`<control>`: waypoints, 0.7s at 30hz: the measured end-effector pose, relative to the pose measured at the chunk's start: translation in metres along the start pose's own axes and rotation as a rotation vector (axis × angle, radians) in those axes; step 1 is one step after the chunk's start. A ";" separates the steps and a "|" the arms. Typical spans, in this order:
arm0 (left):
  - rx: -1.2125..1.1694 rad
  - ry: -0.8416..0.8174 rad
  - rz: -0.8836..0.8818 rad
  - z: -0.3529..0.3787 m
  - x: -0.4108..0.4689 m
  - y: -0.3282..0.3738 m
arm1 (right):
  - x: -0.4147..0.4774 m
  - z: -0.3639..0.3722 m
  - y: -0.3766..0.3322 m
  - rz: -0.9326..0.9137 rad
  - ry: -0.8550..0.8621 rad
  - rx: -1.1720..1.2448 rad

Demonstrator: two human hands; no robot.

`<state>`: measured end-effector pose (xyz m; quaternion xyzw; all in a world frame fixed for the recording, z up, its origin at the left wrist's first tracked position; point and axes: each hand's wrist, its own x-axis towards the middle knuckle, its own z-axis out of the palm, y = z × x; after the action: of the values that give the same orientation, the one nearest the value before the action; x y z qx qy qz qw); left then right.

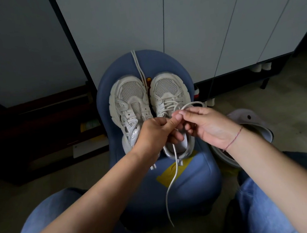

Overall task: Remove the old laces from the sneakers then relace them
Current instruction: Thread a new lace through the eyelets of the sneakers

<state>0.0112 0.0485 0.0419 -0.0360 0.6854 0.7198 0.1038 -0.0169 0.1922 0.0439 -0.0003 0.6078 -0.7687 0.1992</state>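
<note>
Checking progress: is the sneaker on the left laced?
No, the sneaker on the left shows bare eyelets; a loose lace lies beside it.

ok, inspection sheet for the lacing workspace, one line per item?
surface: blue padded stool, yellow patch near its front.
job's things: unlaced sneaker; part-laced sneaker; loose lace lying between them; working lace trailing down the stool front.
clutter: grey clog on the floor.
grips: left hand and right hand both pinch the working lace.
cables: thin diagonal line, maybe a cord.
surroundings: pale cabinet doors behind.
</note>
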 end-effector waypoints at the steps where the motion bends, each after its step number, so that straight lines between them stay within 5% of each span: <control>1: -0.001 0.006 0.004 0.001 0.001 0.000 | 0.000 -0.001 -0.001 0.014 -0.020 0.031; 7: -0.065 0.026 0.006 0.009 0.004 0.005 | 0.000 -0.008 -0.001 -0.004 -0.023 0.081; 14: -0.037 0.260 0.006 0.014 0.016 -0.005 | 0.024 -0.027 0.007 -0.173 0.317 -0.204; 21: -0.206 0.179 -0.088 0.019 0.008 -0.001 | 0.040 -0.027 0.021 -0.239 0.359 -0.356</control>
<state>0.0053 0.0678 0.0400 -0.1404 0.6121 0.7751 0.0693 -0.0543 0.2011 0.0078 0.0295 0.7544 -0.6557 -0.0069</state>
